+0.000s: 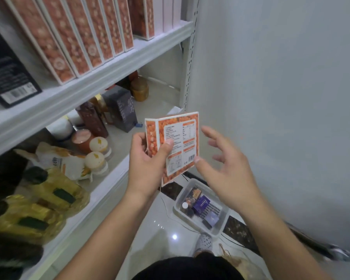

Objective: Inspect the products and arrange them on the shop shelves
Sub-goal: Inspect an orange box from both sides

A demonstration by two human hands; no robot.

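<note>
— Where is the carton, and how do the hands sit?
— The orange carton (pixel 178 146) is held up in front of the chest; the left hand (pixel 148 164) grips it, thumb across the printed back panel, fingers behind; the right hand (pixel 226 168) is spread with its thumb tip at the carton's lower right edge; whether it touches I cannot tell.
— What room is there around them?
— The lower shelf edge (pixel 101 197) runs just left of the left forearm; the wall (pixel 281 98) stands near on the right; below lies a clear tub (pixel 178 205) on the floor, with small packs in it.
— And on the shelves?
— On the lower shelf are yellow bags (pixel 38 199), two cream-lidded jars (pixel 98 144) and a dark box (pixel 121 108); above, beyond the upper shelf edge (pixel 109 71), are one black box (pixel 6 69) and a row of matching orange cartons (pixel 69 37), seven by my count; open space shows between that row and the upright post (pixel 190 57).
</note>
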